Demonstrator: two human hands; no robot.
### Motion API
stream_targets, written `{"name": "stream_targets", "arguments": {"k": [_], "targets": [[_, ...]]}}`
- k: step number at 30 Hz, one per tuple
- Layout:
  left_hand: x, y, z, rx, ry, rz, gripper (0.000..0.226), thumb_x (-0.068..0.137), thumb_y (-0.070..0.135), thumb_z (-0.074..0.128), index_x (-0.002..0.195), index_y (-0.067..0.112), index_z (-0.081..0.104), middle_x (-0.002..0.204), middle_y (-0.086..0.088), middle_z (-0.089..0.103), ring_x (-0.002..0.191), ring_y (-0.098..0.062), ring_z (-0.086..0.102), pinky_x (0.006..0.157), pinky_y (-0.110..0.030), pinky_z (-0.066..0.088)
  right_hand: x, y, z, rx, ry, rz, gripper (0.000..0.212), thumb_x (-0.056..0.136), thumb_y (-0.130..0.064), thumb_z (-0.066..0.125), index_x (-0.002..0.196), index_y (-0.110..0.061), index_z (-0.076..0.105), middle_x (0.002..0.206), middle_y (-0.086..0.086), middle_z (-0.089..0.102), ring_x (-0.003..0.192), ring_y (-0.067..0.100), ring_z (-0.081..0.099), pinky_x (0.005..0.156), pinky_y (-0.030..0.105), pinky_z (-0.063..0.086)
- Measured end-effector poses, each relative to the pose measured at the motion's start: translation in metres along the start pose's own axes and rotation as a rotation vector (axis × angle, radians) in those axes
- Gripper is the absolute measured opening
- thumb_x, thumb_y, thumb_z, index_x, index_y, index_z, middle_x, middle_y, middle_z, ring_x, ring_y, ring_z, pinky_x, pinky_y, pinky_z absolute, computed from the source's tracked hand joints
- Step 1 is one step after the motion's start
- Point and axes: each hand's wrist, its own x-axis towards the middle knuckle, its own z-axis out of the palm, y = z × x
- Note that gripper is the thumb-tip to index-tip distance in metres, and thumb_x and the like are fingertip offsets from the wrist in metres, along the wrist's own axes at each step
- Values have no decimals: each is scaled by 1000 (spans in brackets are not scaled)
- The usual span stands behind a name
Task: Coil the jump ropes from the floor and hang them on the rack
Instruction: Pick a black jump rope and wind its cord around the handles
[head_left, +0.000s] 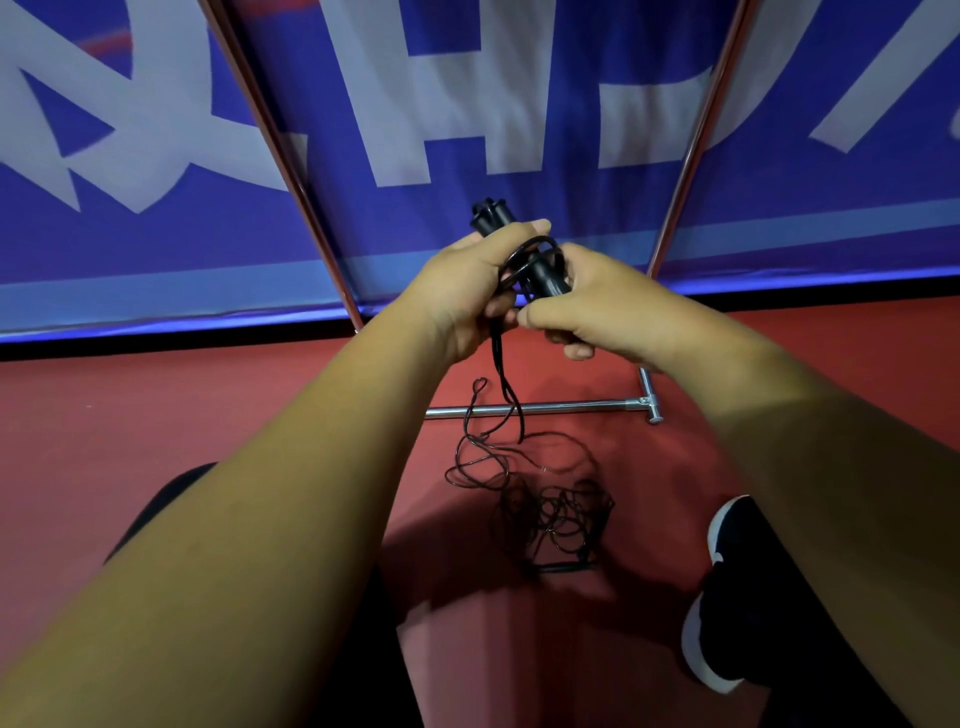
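Jump ropes (556, 514) tangled in a heap on the red floor (208, 415), near the rack (566, 406) base bar; one cord (501, 364) climbs to your hands | your left hand (462, 291) grips the black handles (491, 215); your right hand (597, 306) curls round them and a cord loop, touching the left

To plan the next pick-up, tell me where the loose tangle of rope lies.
Head view, centre: the rope tangle lies on the red floor, nearer than the rack's base bar, left of the dark shoe.
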Motion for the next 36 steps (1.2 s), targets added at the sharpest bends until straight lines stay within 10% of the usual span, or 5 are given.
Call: {"name": "stream_targets", "arguments": {"k": [7, 19, 26, 31, 36], "targets": [[1, 0, 1, -11, 4, -19, 30, 89, 34, 81, 79, 21, 56, 69, -2, 48, 42, -13, 23, 50, -28, 29, -5, -5, 0, -399, 81, -16, 44, 77, -28, 81, 115, -20, 61, 80, 4, 76, 51, 21, 66, 63, 42, 60], [-4, 1, 3, 94, -56, -32, 38, 92, 45, 77, 80, 20, 51, 66, -1, 41, 46, -15, 20, 57, -33, 19, -4, 0, 5, -544, 237, 23, 10, 88, -23, 69, 89, -19, 61, 76, 5, 65, 59, 25, 58, 54, 33, 43], [-6, 8, -2, 699, -56, 35, 78, 92, 71, 60, 94, -6, 72, 60, -9, 50, 47, -21, 36, 51, -29, 35, 2, 5, -7, -630, 293, 155, 11, 88, -21, 59, 84, -12, 64, 68, 11, 70, 50, 30, 67, 51, 30, 50], [-10, 11, 3, 724, -222, 111, 51, 105, 46, 56, 89, 0, 73, 61, -1, 34, 52, -18, 28, 51, -28, 28, 9, 22, -11, -503, 220, 283, 19, 88, -22, 58, 88, -11, 74, 76, 10, 79, 51, 29, 69, 57, 40, 62], [-17, 11, 7, 723, -320, 163, 40, 107, 37, 56, 80, 10, 65, 54, 4, 36, 51, -16, 26, 49, -28, 26, 7, 22, -14, -278, 162, 340, 25, 75, -22, 64, 88, -2, 72, 71, 16, 66, 56, 25, 53, 49, 29, 41]]}}
